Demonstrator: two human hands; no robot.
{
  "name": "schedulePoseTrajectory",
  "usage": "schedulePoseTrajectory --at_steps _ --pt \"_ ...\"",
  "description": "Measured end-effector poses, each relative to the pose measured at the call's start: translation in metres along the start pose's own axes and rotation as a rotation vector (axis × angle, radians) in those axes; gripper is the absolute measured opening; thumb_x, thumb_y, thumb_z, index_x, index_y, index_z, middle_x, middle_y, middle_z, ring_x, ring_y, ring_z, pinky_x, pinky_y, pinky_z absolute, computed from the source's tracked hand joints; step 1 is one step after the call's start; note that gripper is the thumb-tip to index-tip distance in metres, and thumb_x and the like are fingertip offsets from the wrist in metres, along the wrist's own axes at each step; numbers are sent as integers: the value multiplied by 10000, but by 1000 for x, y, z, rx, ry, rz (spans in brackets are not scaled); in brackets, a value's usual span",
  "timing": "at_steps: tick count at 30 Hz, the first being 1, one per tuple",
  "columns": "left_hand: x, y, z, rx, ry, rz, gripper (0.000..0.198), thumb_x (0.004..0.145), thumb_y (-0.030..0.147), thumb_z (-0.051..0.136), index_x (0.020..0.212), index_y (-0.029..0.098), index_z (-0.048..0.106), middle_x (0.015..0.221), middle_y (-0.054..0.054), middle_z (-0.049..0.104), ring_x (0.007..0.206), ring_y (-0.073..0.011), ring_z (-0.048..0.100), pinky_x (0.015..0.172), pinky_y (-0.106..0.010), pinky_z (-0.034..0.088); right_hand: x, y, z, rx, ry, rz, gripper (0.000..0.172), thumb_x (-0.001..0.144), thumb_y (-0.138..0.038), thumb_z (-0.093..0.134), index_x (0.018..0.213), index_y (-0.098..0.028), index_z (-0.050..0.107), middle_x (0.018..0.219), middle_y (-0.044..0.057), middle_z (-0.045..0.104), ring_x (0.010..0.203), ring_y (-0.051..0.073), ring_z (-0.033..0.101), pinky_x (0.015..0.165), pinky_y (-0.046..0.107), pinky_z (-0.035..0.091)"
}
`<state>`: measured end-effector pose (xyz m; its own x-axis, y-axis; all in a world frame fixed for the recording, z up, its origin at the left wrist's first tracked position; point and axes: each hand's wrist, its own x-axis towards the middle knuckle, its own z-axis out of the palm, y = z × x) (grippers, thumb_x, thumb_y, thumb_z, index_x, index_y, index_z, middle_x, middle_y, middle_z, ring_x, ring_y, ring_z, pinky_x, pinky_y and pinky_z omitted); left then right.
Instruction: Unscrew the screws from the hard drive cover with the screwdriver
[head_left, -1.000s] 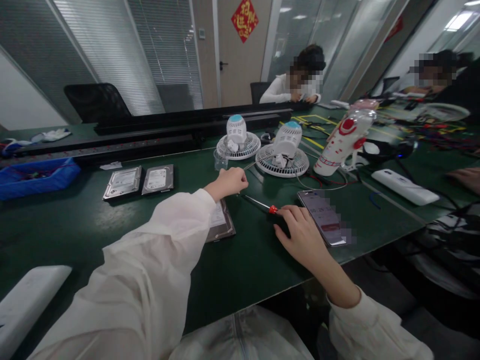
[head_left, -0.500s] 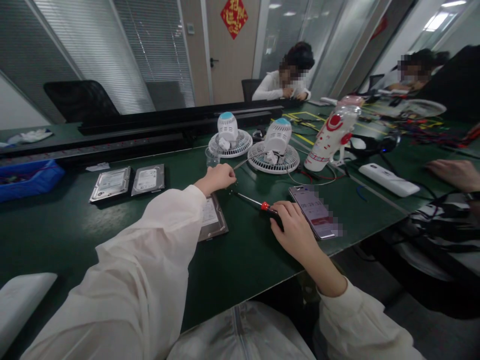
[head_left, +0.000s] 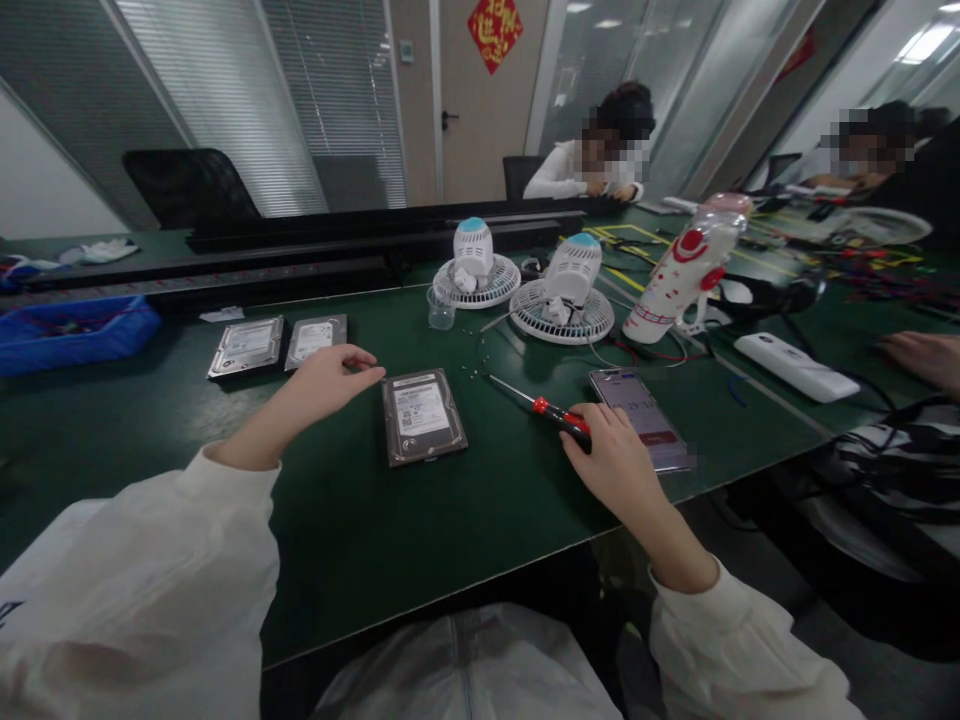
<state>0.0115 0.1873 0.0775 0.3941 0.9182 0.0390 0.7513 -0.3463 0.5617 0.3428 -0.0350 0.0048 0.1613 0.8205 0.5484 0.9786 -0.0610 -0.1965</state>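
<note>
My left hand is in the air just left of a hard drive, fingers apart, with nothing in them. That drive lies flat on the green table, its white label facing up. My right hand rests on the table and grips the handle of a red-and-black screwdriver. The screwdriver's shaft points away to the left, its tip near several tiny screws scattered on the table. A clear plastic cup stands behind the screws. Beside my right hand lies a lit phone.
More hard drives lie at the left, near a blue bin. Two white fan heads sit face down at the back. A patterned bottle and a white power strip are to the right. A co-worker's hand rests at the right edge.
My left hand has moved left from above the screws to beside the hard drive, its fingers parting and uncovering the drive. My right hand stays on the screwdriver. The view has shifted slightly.
</note>
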Motion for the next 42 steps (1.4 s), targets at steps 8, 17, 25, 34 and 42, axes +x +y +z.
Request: schedulePoseTrajectory --at_steps 8,17,25,34,42 --pt "-17 -14 33 -100 151 -92 477 936 434 726 1294 121 746 1264 -146 776 981 -267 749 929 -381 584 40 -33 -41 252 581 -55 297 898 -325 815 1149 -225 691 1040 82 752 896 259 748 775 424 626" --pt "-18 -21 58 -192 165 -160 720 967 387 761 1572 83 515 1520 -236 648 1189 -306 738 1008 -414 586 161 -85 -61 918 733 -334 479 884 -497 795 1130 -301 433 1047 27 643 886 186 731 730 358 653" --pt "-22 -21 57 -216 112 -100 502 959 467 747 1370 180 714 1353 -136 774 976 -250 767 816 -344 587 202 -131 9 956 535 -448 499 983 -648 633 1305 -311 457 1202 75 635 959 205 691 661 337 609" --pt "-21 -25 60 -291 75 -108 529 888 474 819 1317 171 755 1258 -125 813 892 -232 760 748 -330 571 203 -134 41 971 443 -490 413 998 -510 663 1325 -323 495 1182 52 627 920 186 669 637 316 594" --pt "-49 -11 71 -422 -12 2 530 877 514 832 1292 189 775 1231 -107 820 862 -234 751 753 -357 595 187 -140 30 960 376 -518 446 979 -442 693 1365 -334 496 1222 56 628 897 169 666 590 277 596"
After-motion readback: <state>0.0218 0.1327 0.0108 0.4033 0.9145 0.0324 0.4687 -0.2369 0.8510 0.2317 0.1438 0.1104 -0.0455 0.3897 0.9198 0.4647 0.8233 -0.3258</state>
